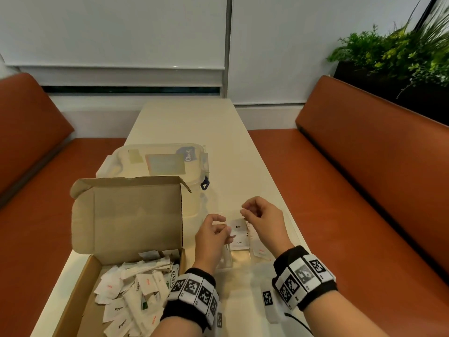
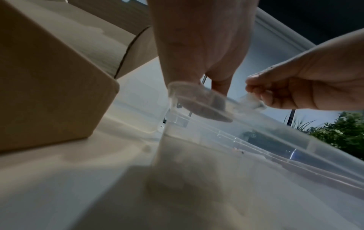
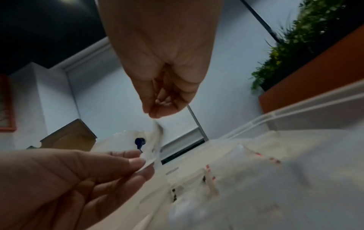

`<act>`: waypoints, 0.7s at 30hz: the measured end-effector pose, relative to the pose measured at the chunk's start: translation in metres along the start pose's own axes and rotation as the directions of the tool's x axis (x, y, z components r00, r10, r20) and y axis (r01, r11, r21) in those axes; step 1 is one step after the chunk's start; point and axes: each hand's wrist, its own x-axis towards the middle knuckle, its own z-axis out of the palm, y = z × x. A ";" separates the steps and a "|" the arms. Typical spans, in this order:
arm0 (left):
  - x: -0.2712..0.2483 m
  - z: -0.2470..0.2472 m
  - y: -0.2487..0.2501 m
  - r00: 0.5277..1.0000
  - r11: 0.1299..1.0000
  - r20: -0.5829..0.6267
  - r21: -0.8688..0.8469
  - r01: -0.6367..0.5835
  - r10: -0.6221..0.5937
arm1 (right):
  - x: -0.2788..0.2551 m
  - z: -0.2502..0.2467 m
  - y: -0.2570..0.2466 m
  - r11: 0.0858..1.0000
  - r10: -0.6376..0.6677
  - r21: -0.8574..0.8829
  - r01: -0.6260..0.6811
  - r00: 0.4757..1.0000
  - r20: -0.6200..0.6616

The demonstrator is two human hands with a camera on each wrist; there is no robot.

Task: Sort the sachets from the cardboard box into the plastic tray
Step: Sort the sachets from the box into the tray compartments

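Note:
The open cardboard box [image 1: 81, 288] stands at the near left with several white sachets [image 1: 136, 288] heaped inside. To its right lies the clear plastic tray [image 1: 240, 260], which holds a pepper sachet [image 1: 239, 242] and a salt sachet [image 1: 261, 251]. Above the tray both hands hold one white pepper sachet [image 1: 237, 226] between them. My right hand [image 1: 243, 212] pinches its top edge [image 3: 157, 129]. My left hand [image 1: 227, 231] pinches its lower edge, thumb on top [image 3: 138, 161]. Whether this sachet is joined to the one below it, I cannot tell.
A lidded clear container [image 1: 158, 161] with a blue latch [image 1: 205, 184] stands behind the box's raised flap [image 1: 131, 215]. Orange benches [image 1: 364, 190] flank the narrow cream table [image 1: 194, 122]. Green plants [image 1: 401, 52] sit at the back right.

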 end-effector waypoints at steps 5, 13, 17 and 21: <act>0.001 0.000 0.003 0.997 0.984 -0.038 -0.164 0.065 -0.072 | 0.003 0.007 -0.007 0.982 -0.043 -0.185 0.039 0.999 -0.017; 0.003 0.002 0.006 0.993 0.985 -0.072 -0.152 0.079 -0.091 | 0.001 0.010 -0.010 0.999 -0.010 -0.051 0.012 0.999 0.044; 0.001 0.002 0.005 0.994 0.996 -0.101 -0.084 0.019 -0.028 | 0.008 0.005 -0.004 0.949 0.008 -0.314 0.034 0.991 0.133; -0.004 0.001 0.007 0.992 0.995 -0.100 0.067 -0.077 0.083 | 0.010 0.001 0.007 0.830 0.067 -0.552 0.075 0.970 0.234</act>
